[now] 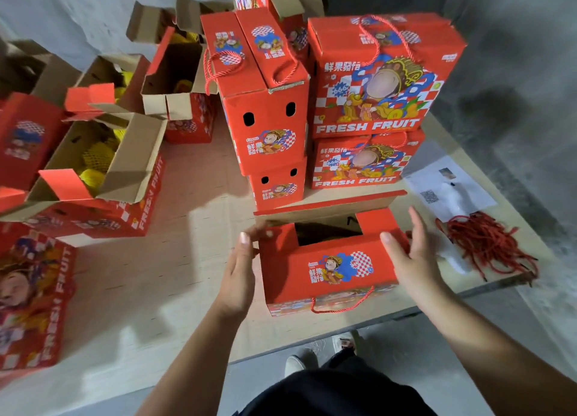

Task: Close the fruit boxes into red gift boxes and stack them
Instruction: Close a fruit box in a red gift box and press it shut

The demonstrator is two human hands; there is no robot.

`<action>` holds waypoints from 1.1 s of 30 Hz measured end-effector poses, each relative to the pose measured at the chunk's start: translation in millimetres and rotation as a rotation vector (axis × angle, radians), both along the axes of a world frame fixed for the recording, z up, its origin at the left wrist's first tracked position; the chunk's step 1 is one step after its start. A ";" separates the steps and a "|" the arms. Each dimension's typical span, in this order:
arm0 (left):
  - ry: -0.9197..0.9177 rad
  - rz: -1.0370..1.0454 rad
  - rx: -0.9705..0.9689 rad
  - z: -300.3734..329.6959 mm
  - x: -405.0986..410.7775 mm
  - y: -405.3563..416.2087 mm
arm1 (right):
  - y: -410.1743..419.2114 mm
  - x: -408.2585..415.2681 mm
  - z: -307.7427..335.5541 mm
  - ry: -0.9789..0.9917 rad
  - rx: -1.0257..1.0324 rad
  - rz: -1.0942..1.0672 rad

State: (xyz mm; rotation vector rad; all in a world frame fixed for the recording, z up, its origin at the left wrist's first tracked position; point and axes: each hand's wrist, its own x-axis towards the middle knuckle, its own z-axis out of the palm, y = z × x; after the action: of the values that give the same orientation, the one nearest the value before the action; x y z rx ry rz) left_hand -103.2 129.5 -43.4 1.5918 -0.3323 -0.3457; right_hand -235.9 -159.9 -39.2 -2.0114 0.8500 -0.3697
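Note:
A red gift box [327, 272] lies in front of me on the platform, its near lid flap folded down and a gap in the top showing the dark inside; a red rope handle hangs on its front. My left hand [239, 272] is at the box's left end, fingers apart, touching a side flap. My right hand [409, 253] is at the right end, open, thumb on the top edge. Behind stand closed red boxes in stacks [265, 103], [374, 78], each pile two high.
Open boxes with yellow net-wrapped fruit [96, 159], [175, 81] sit to the left. A closed red box [31, 297] is at the far left. A bundle of red rope handles [487, 244] and a paper sheet [449, 184] lie at the right. The platform edge [343, 331] runs near my feet.

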 end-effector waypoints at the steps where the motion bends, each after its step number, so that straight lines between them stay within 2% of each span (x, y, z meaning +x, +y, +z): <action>1: -0.006 0.003 0.041 1.5 -3.0 -1.6 | -0.5 2.5 -3.9 0.033 -0.102 0.024; 2: -0.084 -0.001 0.160 1.9 -6.1 -3.4 | -0.7 4.0 -6.2 0.065 -0.228 0.057; 4: -0.355 -0.039 0.522 -1.7 -14.3 -7.5 | 0.0 4.7 -4.5 0.095 -0.471 0.145; 6: -0.463 -0.041 0.706 -5.3 -22.1 -11.6 | 1.0 7.0 -2.4 0.007 -0.635 0.210; 8: -0.479 0.017 0.753 -3.4 -24.8 -14.1 | 0.0 11.5 2.3 -0.102 -0.716 0.237; 12: -0.480 0.099 0.793 -0.2 -22.6 -18.8 | -7.2 23.5 24.0 -0.207 -0.716 0.318; 15: -0.400 0.199 0.676 -1.5 -26.7 -22.4 | -11.5 30.3 33.9 -0.310 -0.672 0.284; 17: -0.344 0.311 0.610 -2.5 -32.1 -23.9 | -12.2 25.5 33.7 -0.235 -0.658 0.296; 19: -0.294 0.377 0.562 -0.6 -36.1 -24.1 | -12.8 15.1 25.2 -0.071 -0.635 0.348; 20: -0.304 0.367 0.556 1.1 -35.8 -22.9 | -12.0 10.4 20.3 -0.005 -0.600 0.358; 22: -0.455 0.218 0.600 5.8 -29.5 -15.2 | -11.0 7.2 15.1 0.069 -0.569 0.361; 24: -0.613 -0.037 0.693 14.7 -14.3 -10.5 | -15.0 13.9 19.2 0.120 -0.637 0.418; 26: -0.668 -0.198 0.799 21.6 4.2 -14.1 | -24.2 23.8 25.7 0.169 -0.722 0.518; 30: -0.753 -0.219 0.990 34.7 35.7 -30.9 | -35.3 39.3 36.1 0.146 -0.813 0.616; 33: -0.818 -0.213 1.004 33.8 47.3 -35.8 | -33.0 44.9 36.4 0.121 -0.838 0.582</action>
State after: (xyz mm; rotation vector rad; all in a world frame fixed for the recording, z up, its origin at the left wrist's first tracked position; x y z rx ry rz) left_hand -55.9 93.7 -9.6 2.6656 -1.0783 0.0329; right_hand -191.0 -192.9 -2.8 -2.9546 0.1153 -0.2869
